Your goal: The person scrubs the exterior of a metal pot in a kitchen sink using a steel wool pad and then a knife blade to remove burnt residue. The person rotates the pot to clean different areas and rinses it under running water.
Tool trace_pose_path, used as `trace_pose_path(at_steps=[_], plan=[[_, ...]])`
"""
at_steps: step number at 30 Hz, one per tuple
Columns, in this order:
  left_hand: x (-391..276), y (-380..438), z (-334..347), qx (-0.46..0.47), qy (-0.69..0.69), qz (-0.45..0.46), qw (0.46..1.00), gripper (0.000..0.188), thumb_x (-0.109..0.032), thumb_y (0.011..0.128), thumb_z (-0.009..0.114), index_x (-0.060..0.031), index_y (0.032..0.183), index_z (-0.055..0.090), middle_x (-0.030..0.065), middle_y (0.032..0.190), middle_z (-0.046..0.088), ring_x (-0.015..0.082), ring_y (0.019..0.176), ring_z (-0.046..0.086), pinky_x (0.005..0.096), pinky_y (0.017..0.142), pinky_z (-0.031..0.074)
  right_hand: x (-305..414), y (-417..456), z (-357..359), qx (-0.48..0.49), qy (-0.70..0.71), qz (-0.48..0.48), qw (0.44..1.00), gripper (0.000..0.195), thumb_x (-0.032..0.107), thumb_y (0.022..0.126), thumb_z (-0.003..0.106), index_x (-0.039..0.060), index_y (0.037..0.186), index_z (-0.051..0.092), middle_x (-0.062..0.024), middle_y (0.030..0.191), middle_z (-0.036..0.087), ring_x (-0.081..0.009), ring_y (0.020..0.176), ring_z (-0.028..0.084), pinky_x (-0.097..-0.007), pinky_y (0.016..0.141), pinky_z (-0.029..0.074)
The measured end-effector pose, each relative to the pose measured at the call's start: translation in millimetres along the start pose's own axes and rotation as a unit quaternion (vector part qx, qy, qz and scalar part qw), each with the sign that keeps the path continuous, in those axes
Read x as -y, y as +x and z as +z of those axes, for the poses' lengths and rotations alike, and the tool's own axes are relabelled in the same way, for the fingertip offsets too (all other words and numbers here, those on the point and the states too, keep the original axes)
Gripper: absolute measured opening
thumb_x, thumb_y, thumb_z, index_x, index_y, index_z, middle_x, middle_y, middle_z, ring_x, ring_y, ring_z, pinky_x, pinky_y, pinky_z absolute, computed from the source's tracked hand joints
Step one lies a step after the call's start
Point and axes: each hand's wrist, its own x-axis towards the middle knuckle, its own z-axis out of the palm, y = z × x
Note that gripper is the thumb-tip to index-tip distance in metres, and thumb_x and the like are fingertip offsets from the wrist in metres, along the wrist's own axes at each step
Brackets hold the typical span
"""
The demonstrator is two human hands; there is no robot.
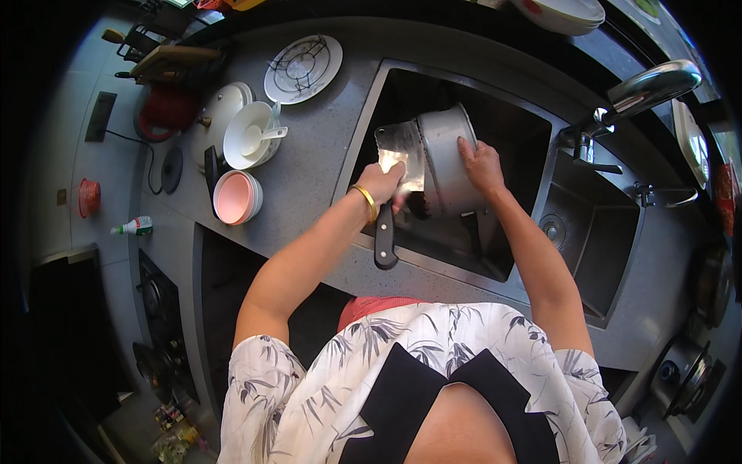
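Observation:
My left hand (pixel 384 184), with a gold bracelet at the wrist, grips a cleaver where the blade meets the black riveted handle (pixel 385 243). Its broad steel blade (pixel 404 145) lies against the left end of a grey metal pot (pixel 449 162). The pot is tilted on its side over the large sink basin (pixel 524 168). My right hand (pixel 482 164) holds the pot's right edge, thumb on the outer wall. Dark residue (pixel 418 204) shows along the pot's lower left edge. The inside of the pot is hidden from me.
A chrome faucet (pixel 597 124) and a smaller basin (pixel 597 232) are to the right. On the left counter are a plate with a wire rack (pixel 303 69), a white bowl with a spoon (pixel 249 136), stacked bowls (pixel 236 197) and a pot lid (pixel 223 107).

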Motion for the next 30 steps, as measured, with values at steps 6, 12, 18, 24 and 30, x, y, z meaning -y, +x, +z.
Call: trace_pose_path(at_steps=[6,12,18,24,30], plan=[[-5,18,-14,-0.013,0.107,0.009,0.994,0.029,-0.030,0.096,0.047,-0.0027,0.087,0.052,0.0049,0.062,0.051,0.0079,0.042,0.045,0.0246,0.037,0.041,-5,2,6,0.003,0.015,0.005,1.000,0.057,0.050,0.090,0.049,-0.0049,0.085,0.062,-0.0281,0.084,0.063,-0.0445,0.086,0.060,-0.0474,0.075,0.048],[-12,2,-9,-0.002,0.076,-0.020,0.997,0.029,-0.030,0.096,0.047,-0.0031,0.090,0.052,0.0044,0.061,0.051,0.0086,0.041,0.045,0.0247,0.036,0.041,-8,4,8,0.008,0.019,0.005,1.000,0.057,0.050,0.090,0.049,-0.0050,0.085,0.062,-0.0277,0.083,0.063,-0.0444,0.086,0.060,-0.0482,0.075,0.048],[-10,0,-7,0.010,0.093,0.002,0.996,0.028,-0.030,0.096,0.047,-0.0032,0.090,0.052,0.0044,0.061,0.050,0.0089,0.042,0.044,0.0249,0.036,0.040,-2,1,4,-0.001,0.013,0.007,1.000,0.056,0.050,0.090,0.050,-0.0046,0.084,0.062,-0.0278,0.083,0.063,-0.0442,0.086,0.061,-0.0480,0.075,0.048],[-9,-13,4,-0.010,0.044,-0.031,0.998,0.025,-0.028,0.095,0.047,-0.0037,0.092,0.052,0.0070,0.063,0.053,0.0098,0.043,0.046,0.0251,0.037,0.040,-2,2,3,0.022,-0.005,0.019,1.000,0.057,0.050,0.090,0.049,-0.0055,0.087,0.062,-0.0279,0.086,0.063,-0.0440,0.088,0.060,-0.0476,0.076,0.048],[-24,10,-5,-0.027,0.063,-0.038,0.997,0.030,-0.028,0.095,0.047,-0.0005,0.085,0.052,0.0063,0.064,0.054,0.0085,0.044,0.046,0.0245,0.038,0.042,0,3,4,0.009,-0.002,0.016,1.000,0.056,0.049,0.090,0.050,-0.0057,0.087,0.062,-0.0289,0.086,0.062,-0.0447,0.089,0.060,-0.0478,0.078,0.047]])
